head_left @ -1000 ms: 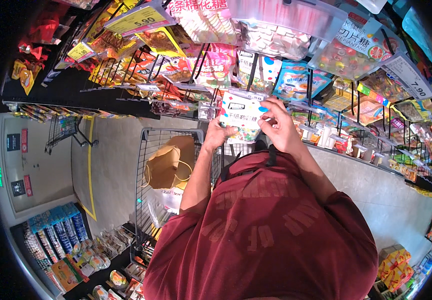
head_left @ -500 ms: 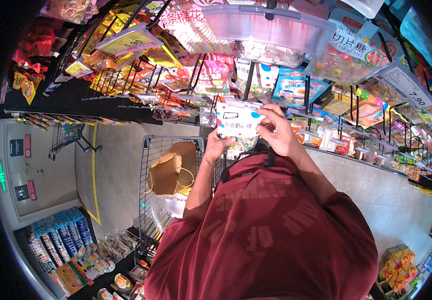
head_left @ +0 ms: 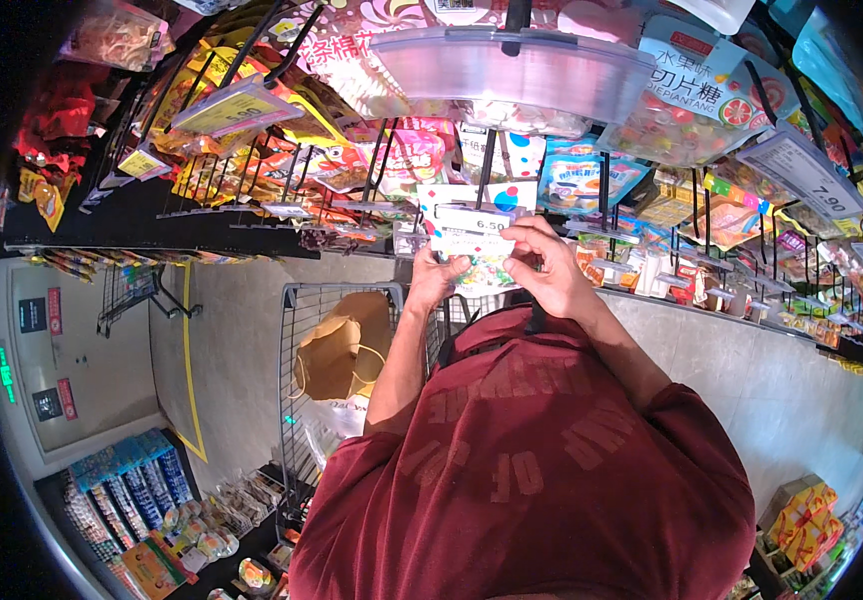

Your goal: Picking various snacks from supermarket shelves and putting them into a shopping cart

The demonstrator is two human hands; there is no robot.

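A candy bag (head_left: 487,274), white with coloured dots above and a clear lower part full of small colourful sweets, is upright in front of the rack. Its lower left side is gripped by my left hand (head_left: 434,281), thumb across the front. My right hand (head_left: 550,270) pinches the bag's right side, fingers curled near the top and thumb lower down. A price tag (head_left: 470,222) at the end of a hook overlaps the upper part of the bag. Whether the bag hangs on that hook I cannot tell. A similar dotted bag (head_left: 499,150) hangs farther back.
A shopping cart (head_left: 290,300) stands to my left, holding an open brown paper bag (head_left: 337,345). Hooks with packaged sweets cross the rack, including a blue packet (head_left: 587,175). A clear plastic ledge (head_left: 512,62) juts out above. Another cart (head_left: 132,285) is farther left.
The candy bag has moved up slightly, and the price tag now covers more of its upper front. My right hand has shifted slightly lower, toward the bag's side. The view has tilted a little.
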